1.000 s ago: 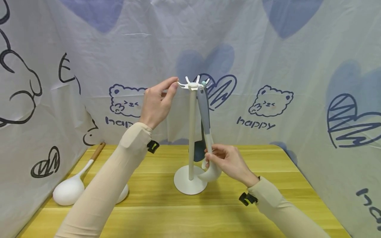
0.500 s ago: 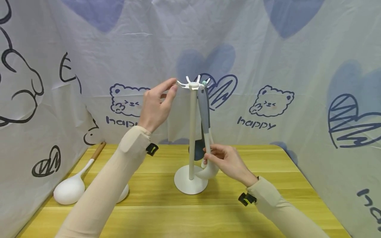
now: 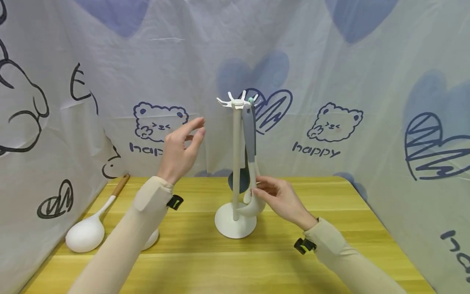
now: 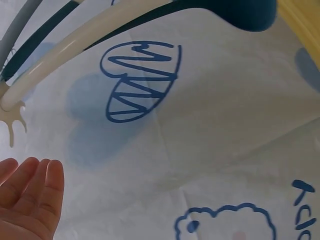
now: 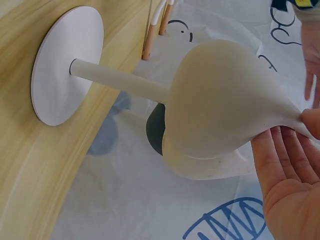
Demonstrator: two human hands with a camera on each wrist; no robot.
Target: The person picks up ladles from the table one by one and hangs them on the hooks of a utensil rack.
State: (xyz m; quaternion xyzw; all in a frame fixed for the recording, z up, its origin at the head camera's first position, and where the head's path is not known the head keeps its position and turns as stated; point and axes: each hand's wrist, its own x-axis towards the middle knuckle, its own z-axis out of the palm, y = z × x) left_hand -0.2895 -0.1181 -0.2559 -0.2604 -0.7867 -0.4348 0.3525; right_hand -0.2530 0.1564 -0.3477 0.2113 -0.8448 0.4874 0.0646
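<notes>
A white utensil stand (image 3: 236,163) with a ring of hooks rises from a round base on the table. On its right side hangs a white ladle with a grey-blue handle (image 3: 249,130). My right hand (image 3: 282,198) pinches the ladle's neck between thumb and fingers, just above the bowl (image 5: 215,95). Behind it hang a dark blue-green utensil (image 3: 238,181) with a rounded head and another white utensil (image 5: 205,167), partly hidden. My left hand (image 3: 180,151) is in the air left of the hooks, touching nothing, its fingers loosely bent.
A white ladle with a wooden handle (image 3: 85,234) lies at the table's left. Beside it, a second white rounded head (image 3: 151,240) shows past my left sleeve. Printed cloth (image 3: 205,53) encloses the wooden table (image 3: 235,269) at the back and sides.
My left hand has let go of the hook tip and moved down and left. The ladle's bowl has swung left toward the pole, with my right hand still holding its neck.
</notes>
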